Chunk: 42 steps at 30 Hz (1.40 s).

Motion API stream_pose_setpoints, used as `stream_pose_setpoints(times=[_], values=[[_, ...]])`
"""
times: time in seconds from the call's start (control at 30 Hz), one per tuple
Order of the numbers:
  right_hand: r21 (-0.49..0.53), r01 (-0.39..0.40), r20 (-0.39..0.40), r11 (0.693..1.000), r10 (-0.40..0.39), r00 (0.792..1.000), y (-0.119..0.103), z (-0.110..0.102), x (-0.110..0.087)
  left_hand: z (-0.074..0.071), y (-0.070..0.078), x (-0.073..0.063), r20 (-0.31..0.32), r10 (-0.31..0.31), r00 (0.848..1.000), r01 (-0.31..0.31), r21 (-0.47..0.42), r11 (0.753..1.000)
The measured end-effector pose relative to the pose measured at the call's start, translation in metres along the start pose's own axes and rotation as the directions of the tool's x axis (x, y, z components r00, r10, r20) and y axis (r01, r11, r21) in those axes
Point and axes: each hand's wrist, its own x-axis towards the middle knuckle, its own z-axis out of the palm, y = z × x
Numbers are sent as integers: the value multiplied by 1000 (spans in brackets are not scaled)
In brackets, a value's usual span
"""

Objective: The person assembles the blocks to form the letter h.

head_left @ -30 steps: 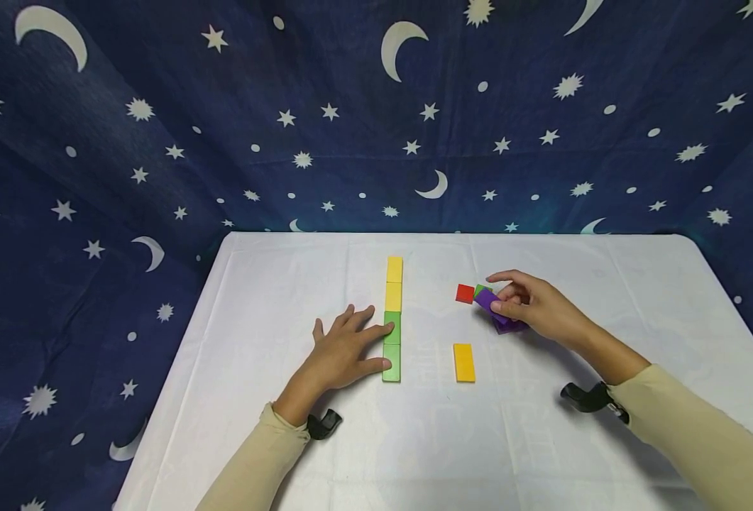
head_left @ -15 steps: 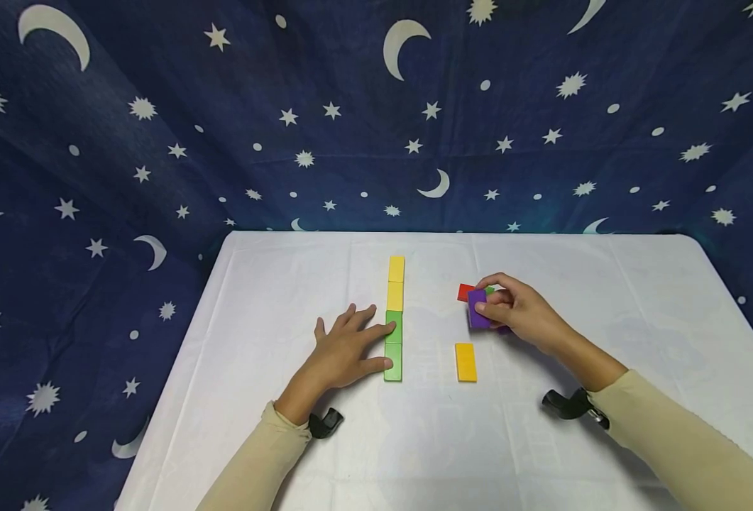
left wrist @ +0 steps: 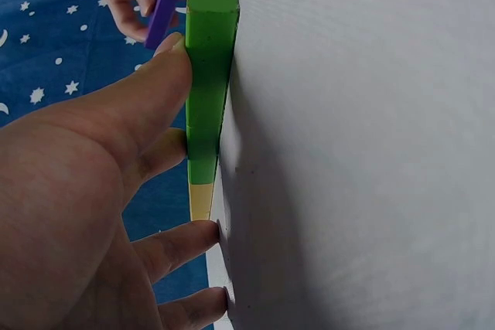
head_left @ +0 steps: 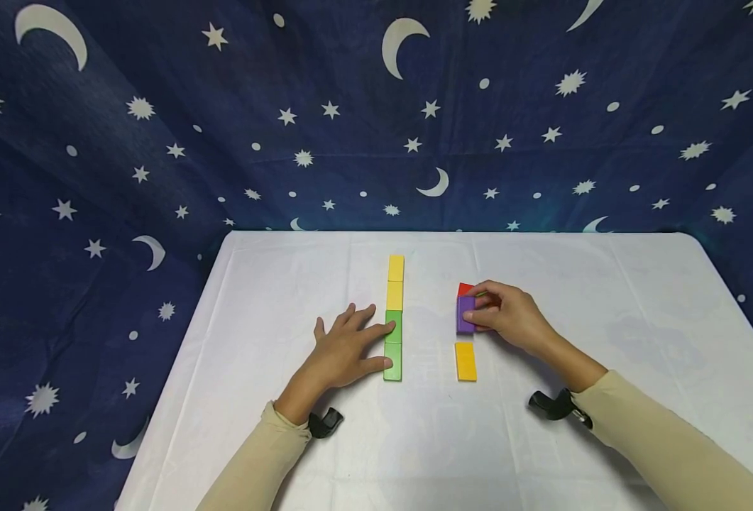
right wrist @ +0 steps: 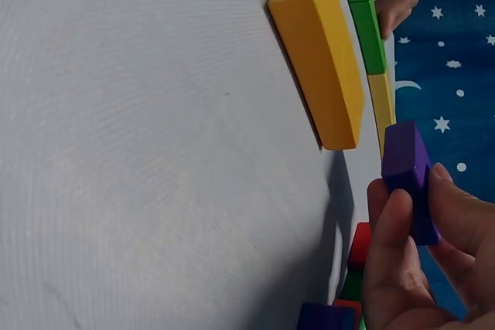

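Observation:
My right hand (head_left: 510,319) pinches a purple block (head_left: 465,305) between thumb and fingers, raised above the cloth just behind an orange block (head_left: 466,362). In the right wrist view the purple block (right wrist: 402,152) is clear of the surface. On the other side, my left hand (head_left: 341,355) has its fingers spread, thumb and index fingertips touching the two green blocks (head_left: 394,351). Two yellow blocks (head_left: 395,295) continue that straight row away from me. Behind the right hand a red block (head_left: 464,288) is partly covered.
Low in the right wrist view lie another purple block (right wrist: 325,317) and a green block (right wrist: 352,285), largely hidden in the head view. A white cloth (head_left: 325,277) covers the table, and a dark blue curtain (head_left: 350,78) with moons and stars hangs behind it.
My right hand has carried the purple block left and slightly toward me, turning it in line with the orange block. The left hand stays in place on the green blocks.

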Motion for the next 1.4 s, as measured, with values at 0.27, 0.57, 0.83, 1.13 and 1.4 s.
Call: stream_pose_setpoints(times=[0.27, 0.57, 0.83, 1.13, 1.4], values=[[-155, 44, -19, 987, -48, 999, 1, 5, 2, 0, 0, 1, 4, -6, 1000, 6, -1, 1000], [-234, 87, -28, 968, -96, 995, 3, 9, 4, 0, 0, 0, 3, -3, 1000, 3, 1, 1000], [-306, 120, -44, 944, -140, 989, 3, 11, 3, 1, 1, 0, -4, -2, 1000, 2, 1, 1000], [-358, 111, 23, 927, -110, 994, 3, 9, 5, 1, 0, 0, -9, 7, 1000, -7, -5, 1000], [-395, 160, 86, 905, -137, 987, 6, 2, 6, 1, 0, 0, -9, 3, 1000, -3, 1, 1000]])
